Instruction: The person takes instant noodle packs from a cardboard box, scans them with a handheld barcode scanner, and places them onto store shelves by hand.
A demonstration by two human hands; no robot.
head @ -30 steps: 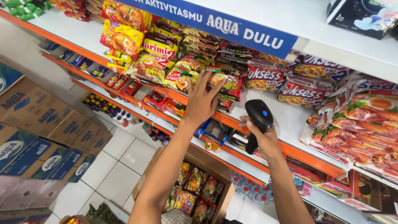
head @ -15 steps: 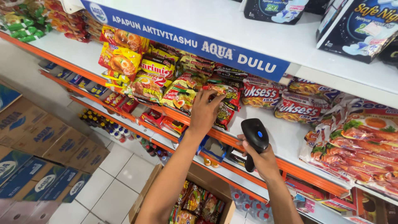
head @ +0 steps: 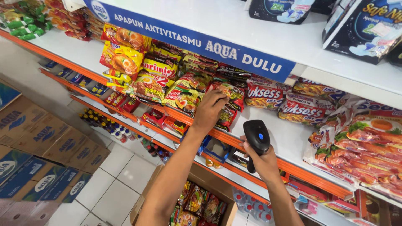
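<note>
Left hand (head: 211, 109): reaching up to the shelf (head: 289, 138), grip pressing down on a red noodle packet (head: 229, 94), fingers curling over its top edge.
Right hand (head: 264, 161): wrapping around the handle of a black barcode scanner (head: 256, 140), grip closed tight, holding it just right of the noodle packet and below it.
Noodle packet: lying at the shelf's front, among the other packets.
Handling: looking light and crinkly, film probably slippery, contents likely brittle; pinching at a sealed end or a flat face seeming safest, not squeezing the middle.
Left of the noodle packet: yellow and green packets (head: 184, 96) overlapping, crowding the hand.
Right of the noodle packet: more red packets (head: 266, 93) lying flat, then a large heap of bags (head: 360, 146).
Above the noodle packet: blue banner strip (head: 188, 39) edging the higher shelf.
Below the noodle packet: open cardboard box (head: 201, 203) holding packets, standing on the tiled floor (head: 113, 175).
In the way: neighbouring packets pressing close on both sides, scanner arm hovering near.
</note>
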